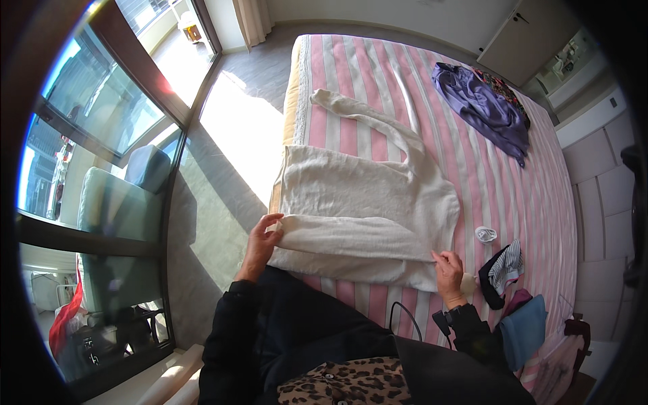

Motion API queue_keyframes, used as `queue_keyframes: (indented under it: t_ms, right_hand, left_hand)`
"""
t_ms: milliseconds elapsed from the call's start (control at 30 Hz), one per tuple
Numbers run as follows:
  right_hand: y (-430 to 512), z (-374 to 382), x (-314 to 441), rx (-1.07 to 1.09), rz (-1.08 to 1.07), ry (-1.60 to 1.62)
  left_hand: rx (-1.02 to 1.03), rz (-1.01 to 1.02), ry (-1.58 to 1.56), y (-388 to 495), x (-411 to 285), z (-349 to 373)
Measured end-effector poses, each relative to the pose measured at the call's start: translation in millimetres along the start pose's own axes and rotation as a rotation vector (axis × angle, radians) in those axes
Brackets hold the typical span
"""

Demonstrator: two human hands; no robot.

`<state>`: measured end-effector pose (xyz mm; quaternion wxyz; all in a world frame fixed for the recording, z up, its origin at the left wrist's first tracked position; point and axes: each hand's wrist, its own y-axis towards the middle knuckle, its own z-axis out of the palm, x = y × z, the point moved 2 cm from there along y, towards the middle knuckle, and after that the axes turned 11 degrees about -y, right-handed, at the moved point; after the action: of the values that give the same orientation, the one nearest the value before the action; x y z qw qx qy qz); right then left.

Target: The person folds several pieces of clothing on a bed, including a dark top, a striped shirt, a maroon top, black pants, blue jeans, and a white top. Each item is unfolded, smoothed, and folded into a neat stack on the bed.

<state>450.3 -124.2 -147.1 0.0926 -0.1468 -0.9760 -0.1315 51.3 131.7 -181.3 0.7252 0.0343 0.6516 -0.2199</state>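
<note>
A cream long-sleeved top lies spread on the bed, its hem towards the left edge and one sleeve stretched out on the far side. The near side is partly folded over into a long strip. My left hand pinches that strip at the hem end, by the bed's edge. At the shoulder end, my right hand pinches the fabric between thumb and fingers. Whether the near sleeve lies inside the fold cannot be seen.
The bed has a pink-and-white striped cover. A purple satin garment lies at the far right. Nearer are a rolled white cloth, a striped garment and a folded blue cloth. A black cable loops near my lap. Glass doors stand left.
</note>
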Motion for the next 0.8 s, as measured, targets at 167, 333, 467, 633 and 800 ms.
queue_keyframes:
  t_ms: [167, 333, 467, 633, 800]
  right_hand:
    - [1, 2, 20, 0.003, 0.061, 0.001]
    - [6, 20, 55, 0.148, -0.272, -0.026]
    - [2, 42, 59, 0.496, -0.360, -0.219]
    - [34, 24, 33, 0.656, -0.335, 0.021]
    - [146, 6, 10, 0.554, 0.243, 0.593]
  left_hand:
    - [-0.148, 0.200, 0.536, -14, -3, 12]
    - [0.358, 0.476, 0.930, -31, -8, 54]
    - [0.601, 0.271, 1.171, -39, 6, 56]
    - [0.646, 0.121, 0.959, -37, -3, 34]
    - [0.262, 0.120, 0.510, -1, -28, 16]
